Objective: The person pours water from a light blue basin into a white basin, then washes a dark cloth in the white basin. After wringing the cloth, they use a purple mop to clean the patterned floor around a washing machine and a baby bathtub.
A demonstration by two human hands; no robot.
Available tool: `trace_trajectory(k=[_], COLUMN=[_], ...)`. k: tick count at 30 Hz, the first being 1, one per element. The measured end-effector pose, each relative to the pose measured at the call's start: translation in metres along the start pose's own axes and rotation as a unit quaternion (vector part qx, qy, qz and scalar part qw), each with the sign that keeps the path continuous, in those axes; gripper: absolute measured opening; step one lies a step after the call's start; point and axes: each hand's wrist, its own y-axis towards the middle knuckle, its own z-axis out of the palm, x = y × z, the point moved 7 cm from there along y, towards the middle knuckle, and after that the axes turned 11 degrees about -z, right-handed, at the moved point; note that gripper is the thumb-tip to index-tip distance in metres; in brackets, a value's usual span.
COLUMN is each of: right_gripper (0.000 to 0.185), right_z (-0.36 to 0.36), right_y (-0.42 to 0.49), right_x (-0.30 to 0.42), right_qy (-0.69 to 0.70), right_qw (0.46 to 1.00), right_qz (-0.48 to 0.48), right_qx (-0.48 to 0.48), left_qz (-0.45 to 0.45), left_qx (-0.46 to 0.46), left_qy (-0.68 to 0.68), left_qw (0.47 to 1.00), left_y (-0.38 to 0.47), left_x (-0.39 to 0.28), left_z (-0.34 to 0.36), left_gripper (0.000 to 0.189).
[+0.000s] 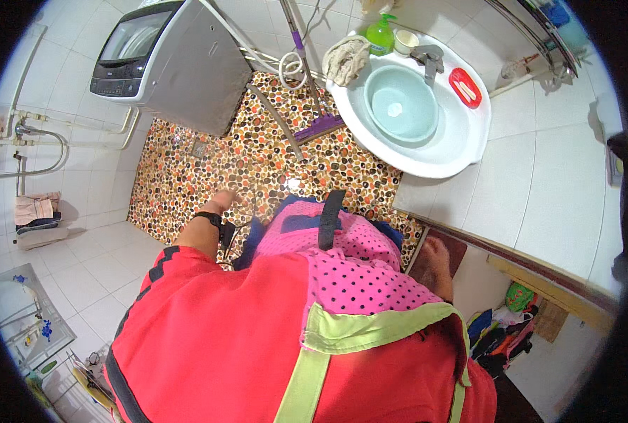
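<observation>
My left hand (223,201) hangs over the pebble-patterned floor, with a black strap and a small device (224,227) at its wrist. Its fingers are foreshortened, and no held thing shows. On the other side, my right hand (434,256) is low near the doorway, above a dark red-brown surface (459,248). It looks blurred, and I see no object in it. Between the hands hangs a pink apron with black dots (369,280) and lime-green trim (377,330), over my red top (229,338). A black strap (331,219) stands out at the apron's front.
Ahead right, a white washbasin (464,137) holds a pale blue plastic basin (401,103). A cloth (346,59), green pump bottle (381,36) and red soap dish (465,88) sit on its rim. A purple floor squeegee (319,128) and grey hose (277,119) lie near a washing machine (187,69).
</observation>
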Motion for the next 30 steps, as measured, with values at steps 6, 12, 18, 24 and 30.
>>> trace_trajectory(k=[6, 12, 18, 24, 30], right_gripper=[0.033, 0.031, 0.033, 0.035, 0.034], right_z=[-0.020, -0.010, -0.011, 0.001, 0.074], right_y=[0.109, 0.194, 0.218, 0.212, 0.159], right_x=[0.112, 0.219, 0.274, 0.251, 0.263], right_qy=[0.109, 0.053, 0.088, -0.040, 0.025], right_qw=[0.993, 0.982, 0.971, 0.993, 0.998], right_qz=[-0.026, -0.161, -0.211, -0.111, 0.027], right_qx=[0.024, 0.079, 0.071, 0.025, -0.050], left_qz=[-0.147, -0.165, -0.046, 0.115, 0.267], left_qx=[-0.048, -0.116, -0.213, -0.180, -0.114], left_qy=[-0.205, -0.322, -0.448, -0.460, -0.490], left_qw=[0.966, 0.925, 0.867, 0.862, 0.822], left_y=[0.002, -0.005, 0.001, 0.055, 0.133], left_x=[0.034, 0.046, -0.014, -0.124, -0.242], left_z=[0.016, -0.036, -0.156, -0.283, -0.415], left_gripper=[0.073, 0.081, 0.068, 0.065, 0.078])
